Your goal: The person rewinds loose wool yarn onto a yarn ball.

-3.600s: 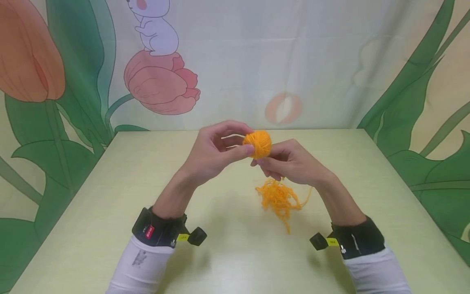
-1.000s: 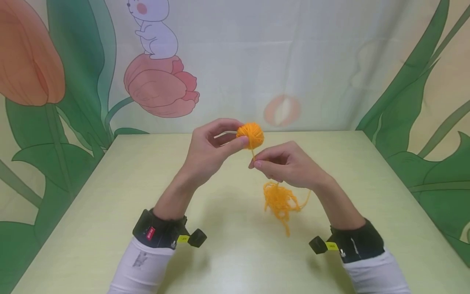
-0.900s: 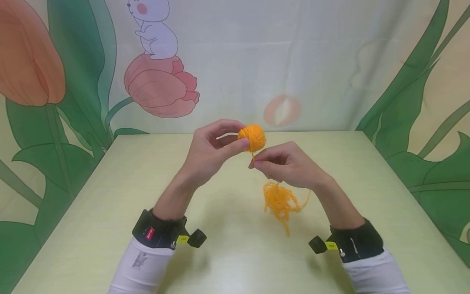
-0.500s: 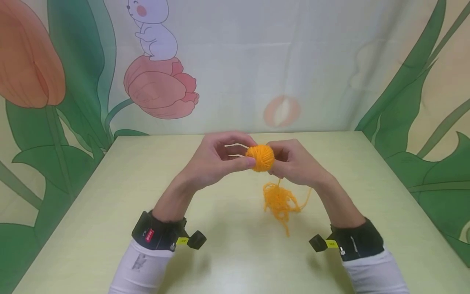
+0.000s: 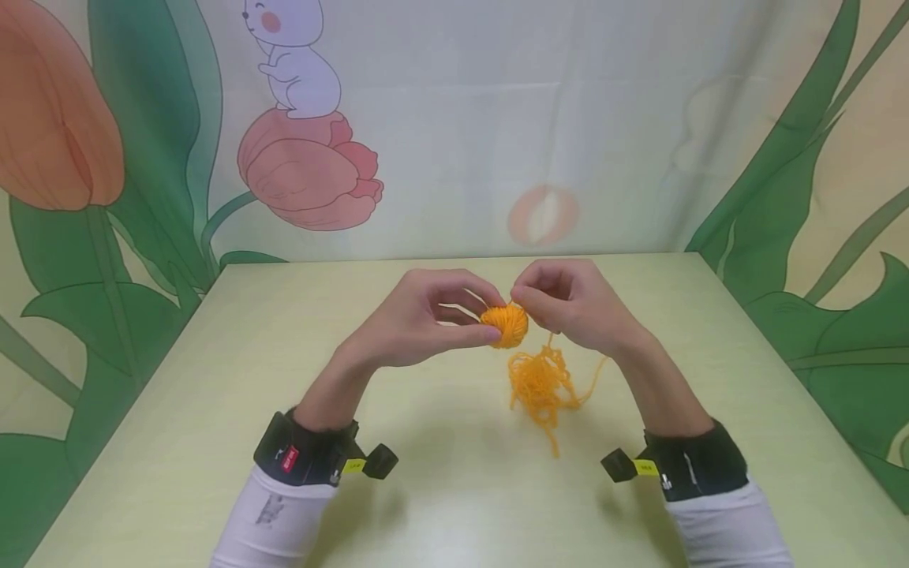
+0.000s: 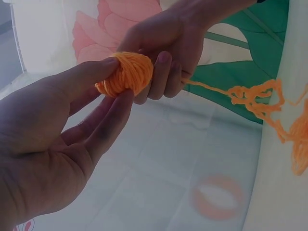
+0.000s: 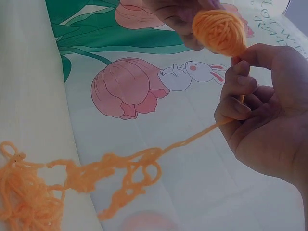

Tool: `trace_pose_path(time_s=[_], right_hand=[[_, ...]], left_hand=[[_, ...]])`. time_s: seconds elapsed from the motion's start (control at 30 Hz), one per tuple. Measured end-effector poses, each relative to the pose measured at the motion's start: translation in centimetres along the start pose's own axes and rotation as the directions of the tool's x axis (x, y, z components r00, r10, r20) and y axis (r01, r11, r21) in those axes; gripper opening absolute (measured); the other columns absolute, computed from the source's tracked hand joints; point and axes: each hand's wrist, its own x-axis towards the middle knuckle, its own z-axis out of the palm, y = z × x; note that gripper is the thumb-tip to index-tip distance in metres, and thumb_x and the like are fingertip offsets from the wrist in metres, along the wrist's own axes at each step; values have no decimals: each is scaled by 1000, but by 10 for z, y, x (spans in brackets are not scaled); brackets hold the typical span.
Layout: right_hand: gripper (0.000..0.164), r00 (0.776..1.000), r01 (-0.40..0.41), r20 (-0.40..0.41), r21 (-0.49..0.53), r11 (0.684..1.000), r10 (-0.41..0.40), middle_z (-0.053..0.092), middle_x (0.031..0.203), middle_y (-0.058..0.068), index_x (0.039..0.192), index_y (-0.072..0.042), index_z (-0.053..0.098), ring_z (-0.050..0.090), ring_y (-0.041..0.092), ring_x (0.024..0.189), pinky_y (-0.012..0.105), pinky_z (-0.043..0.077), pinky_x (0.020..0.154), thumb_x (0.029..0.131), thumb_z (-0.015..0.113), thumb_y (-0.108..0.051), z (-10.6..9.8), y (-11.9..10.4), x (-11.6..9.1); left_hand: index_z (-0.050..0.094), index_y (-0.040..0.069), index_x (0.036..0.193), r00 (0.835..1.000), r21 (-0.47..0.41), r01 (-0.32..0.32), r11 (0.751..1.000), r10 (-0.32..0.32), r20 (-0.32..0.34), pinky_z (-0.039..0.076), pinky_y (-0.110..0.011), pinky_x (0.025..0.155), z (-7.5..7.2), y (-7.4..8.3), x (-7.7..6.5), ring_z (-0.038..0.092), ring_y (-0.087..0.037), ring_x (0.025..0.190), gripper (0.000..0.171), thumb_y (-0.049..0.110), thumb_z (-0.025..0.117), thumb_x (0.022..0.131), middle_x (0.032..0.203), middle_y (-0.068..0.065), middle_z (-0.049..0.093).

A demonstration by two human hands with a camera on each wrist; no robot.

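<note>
My left hand holds a small orange ball of yarn between thumb and fingertips, raised over the table. Right beside it, my right hand pinches the yarn strand where it leaves the ball's upper side. In the right wrist view the strand runs through the curled fingers and down toward a loose tangle of yarn. From the left wrist view, the wound ball shows between thumb and fingers, with a looped, knotted stretch of yarn hanging off beyond the right hand.
The loose yarn pile lies on the pale table below the right hand, one tail curving right. A printed curtain with tulips and a white animal stands behind the table's far edge. Both wrists wear black straps with small cameras.
The ball has come down and slightly toward me in the left hand. My right hand has gone from below the ball, past its far side, to its upper right, drawing up some yarn from the pile.
</note>
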Motion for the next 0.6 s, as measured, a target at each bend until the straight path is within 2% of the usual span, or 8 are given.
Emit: trace_pose_path(time_s=[0.1,0.33,0.47,0.6], right_hand=[[16,1000,-2,-13,7,1000,2,52,68,0,103,0,75,40,18,57,28,32,48,111,68,-12,1,-1,0],[17,999,-21,-26,46,999,22,51,68,-1,102,-3,74,39,17,58,28,30,49,111,68,-17,1,-4,-2],[16,1000,2,-18,62,998,-1,50,69,-1,103,-2,75,39,18,58,29,29,49,111,67,-14,2,-8,-3],[13,999,41,-3,65,997,-41,50,69,1,105,-3,76,41,18,58,31,30,49,111,67,-11,5,-12,-5]], left_hand=[[82,10,120,1000,40,-8,999,8,-5,73,-38,96,0,-2,0,84,-20,105,28,5,91,94,116,-7,83],[83,8,119,998,165,-31,986,40,-53,73,-33,90,-2,-3,0,83,-21,100,28,5,93,92,114,-7,84],[83,8,118,994,201,-27,979,48,-100,73,-32,90,-2,-5,1,83,-22,100,27,7,93,92,113,-8,83],[82,9,117,983,193,-1,981,36,-179,72,-31,92,-2,-8,2,84,-22,102,25,8,93,94,113,-7,83]])
